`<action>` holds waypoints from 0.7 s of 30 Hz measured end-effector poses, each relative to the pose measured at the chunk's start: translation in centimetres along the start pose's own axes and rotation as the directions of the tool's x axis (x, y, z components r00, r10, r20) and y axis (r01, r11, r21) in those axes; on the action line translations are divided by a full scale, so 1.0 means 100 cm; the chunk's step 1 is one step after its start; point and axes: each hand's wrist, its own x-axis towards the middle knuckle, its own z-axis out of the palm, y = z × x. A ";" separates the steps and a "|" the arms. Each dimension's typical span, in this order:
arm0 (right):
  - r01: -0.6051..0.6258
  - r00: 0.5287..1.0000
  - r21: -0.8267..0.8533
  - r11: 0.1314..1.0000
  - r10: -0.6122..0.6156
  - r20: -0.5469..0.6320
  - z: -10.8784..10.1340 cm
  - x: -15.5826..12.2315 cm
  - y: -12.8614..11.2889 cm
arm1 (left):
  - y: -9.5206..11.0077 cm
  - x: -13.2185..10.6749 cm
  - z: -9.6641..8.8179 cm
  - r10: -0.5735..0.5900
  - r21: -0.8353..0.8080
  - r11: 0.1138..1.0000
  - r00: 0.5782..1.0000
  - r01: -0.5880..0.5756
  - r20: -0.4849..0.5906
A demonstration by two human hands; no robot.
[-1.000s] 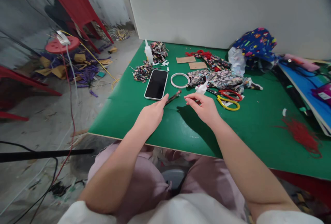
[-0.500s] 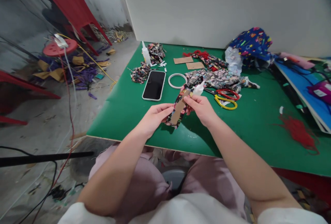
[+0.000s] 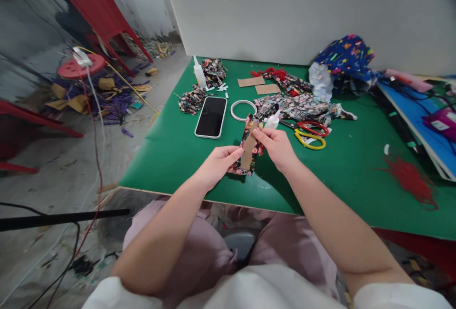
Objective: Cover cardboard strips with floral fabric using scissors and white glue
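Both hands hold a small cardboard strip wrapped in floral fabric (image 3: 249,146) above the green table (image 3: 185,152). My left hand (image 3: 217,164) pinches its lower end. My right hand (image 3: 276,145) pinches its upper edge with thumb and forefinger and also seems to grip a small white glue bottle (image 3: 272,121), whose tip points up. The strip stands nearly upright, its brown cardboard face towards me.
A black phone (image 3: 211,116) and a white ring (image 3: 243,110) lie just beyond. Red and yellow scissors (image 3: 311,133), floral fabric scraps (image 3: 299,105), two cardboard pieces (image 3: 259,85), another glue bottle (image 3: 198,73) and red thread (image 3: 409,178) are on the table. Red chairs (image 3: 96,7) stand at left.
A second ago the strip lay on the table under my left fingertips. Both hands have since lifted it, and it has turned more upright and come slightly closer.
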 end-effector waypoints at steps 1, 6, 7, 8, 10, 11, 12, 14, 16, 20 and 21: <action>0.000 1.000 0.014 1.000 0.000 -0.001 -0.001 0.000 0.000 | 0.001 0.000 -0.001 -0.012 0.012 1.000 1.000 0.012 0.024; -0.006 0.994 0.032 0.999 0.002 0.109 -0.003 -0.003 -0.003 | 0.006 0.000 -0.005 0.091 0.056 0.995 0.993 -0.087 -0.079; -0.011 0.988 0.001 1.000 0.011 0.153 -0.002 -0.004 -0.004 | 0.006 0.001 -0.005 0.127 0.058 0.991 0.983 -0.120 -0.130; -0.013 0.981 -0.039 0.999 0.020 0.193 -0.002 -0.005 -0.004 | 0.007 0.002 -0.006 0.157 0.064 0.987 0.972 -0.148 -0.173; 0.000 0.971 -0.113 0.994 0.027 0.236 0.000 -0.005 -0.005 | 0.007 0.003 -0.006 0.203 0.094 0.978 0.954 -0.187 -0.221; 0.012 0.971 -0.138 0.990 0.021 0.237 0.001 -0.005 -0.005 | 0.007 0.003 -0.005 0.223 0.119 0.973 0.948 -0.200 -0.228; 0.023 0.974 -0.153 0.988 0.012 0.226 0.002 -0.005 -0.004 | 0.006 0.004 -0.005 0.243 0.153 0.965 0.942 -0.212 -0.230; 0.039 0.980 -0.174 0.984 -0.004 0.198 0.003 -0.005 -0.003 | 0.004 0.004 -0.004 0.280 0.242 0.944 0.932 -0.224 -0.230; 0.039 0.982 -0.184 0.982 -0.004 0.187 0.004 -0.004 -0.001 | 0.001 0.004 -0.003 0.304 0.333 0.918 0.923 -0.218 -0.236; 0.041 0.983 -0.189 0.981 -0.006 0.183 0.005 -0.004 0.001 | -0.002 0.003 -0.002 0.328 0.444 0.874 0.915 -0.199 -0.236; 0.045 0.983 -0.192 0.980 -0.009 0.184 0.005 -0.004 0.000 | -0.001 0.003 -0.003 0.332 0.454 0.868 0.916 -0.203 -0.226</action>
